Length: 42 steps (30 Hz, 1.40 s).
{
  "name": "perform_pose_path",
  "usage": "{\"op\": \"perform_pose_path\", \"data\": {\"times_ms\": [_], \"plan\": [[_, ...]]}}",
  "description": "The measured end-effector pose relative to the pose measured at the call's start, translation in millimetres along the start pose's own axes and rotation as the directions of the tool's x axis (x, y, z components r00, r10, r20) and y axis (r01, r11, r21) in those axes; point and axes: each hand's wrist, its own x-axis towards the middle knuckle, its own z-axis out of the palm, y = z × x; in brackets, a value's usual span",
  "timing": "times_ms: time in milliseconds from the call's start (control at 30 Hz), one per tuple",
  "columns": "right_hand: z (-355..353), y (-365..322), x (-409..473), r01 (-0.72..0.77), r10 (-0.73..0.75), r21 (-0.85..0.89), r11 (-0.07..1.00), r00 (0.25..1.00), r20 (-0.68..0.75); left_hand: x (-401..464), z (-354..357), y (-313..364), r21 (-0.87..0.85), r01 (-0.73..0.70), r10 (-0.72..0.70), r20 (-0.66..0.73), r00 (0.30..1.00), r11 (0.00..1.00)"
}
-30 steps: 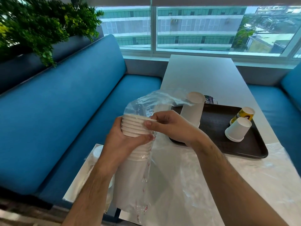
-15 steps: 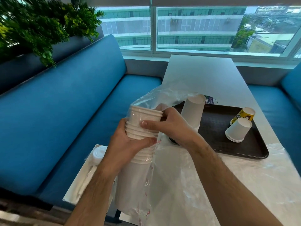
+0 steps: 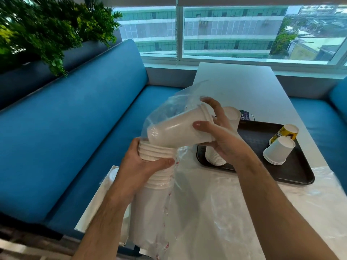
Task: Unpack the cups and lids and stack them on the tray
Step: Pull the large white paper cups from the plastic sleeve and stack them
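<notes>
Mid-unpack: I've got a batch of white cups (image 3: 180,128) tipped sideways, just clear of the plastic sleeve (image 3: 163,109), over the tabletop's (image 3: 234,85) near-left part. Right hand (image 3: 223,139) grips that batch, fingers curled round its rim end. Left hand (image 3: 144,164) wraps the remaining stack (image 3: 155,152), which stands in the sleeve. Tray (image 3: 293,175) sits just right, holding a tall inverted stack (image 3: 216,156) at its left edge and a short stack (image 3: 277,152) right. Next, I reckon: swing the batch over, flip rims down, seat it squarely on the tall stack without toppling it.
</notes>
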Motion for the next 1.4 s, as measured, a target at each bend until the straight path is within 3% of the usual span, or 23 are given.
{"op": "perform_pose_path", "data": {"times_ms": [100,367,533,700,933,1167,1400], "plan": [[-14,-2,-3,-0.056,0.057,-0.013,0.998,0.996,0.074,3,-5,0,-0.066,0.000,-0.003,-0.047,0.999,0.998],[-20,9,-9,-0.167,0.214,-0.260,0.951,0.963,0.164,6,-2,4,-0.123,-0.009,-0.004,-0.102,0.995,0.992],[-1,13,-14,-0.127,0.173,-0.353,0.927,0.980,0.101,4,5,7,-0.126,-0.026,0.017,-0.076,0.997,0.992],[4,18,-12,-0.089,0.092,-0.372,0.924,0.996,-0.010,4,5,7,-0.113,-0.036,0.027,-0.083,0.996,0.993],[10,25,-15,-0.053,0.034,-0.356,0.933,0.998,-0.058,2,10,9,-0.112,-0.052,0.047,-0.053,0.997,0.992],[2,9,-18,0.044,-0.162,-0.485,0.873,0.966,-0.203,6,10,1,-0.084,-0.016,0.011,-0.062,0.998,0.996],[-25,-29,-16,0.222,-0.498,-0.624,0.749,0.810,-0.310,5,9,2,-0.092,-0.002,-0.006,-0.080,0.997,0.996]]}}
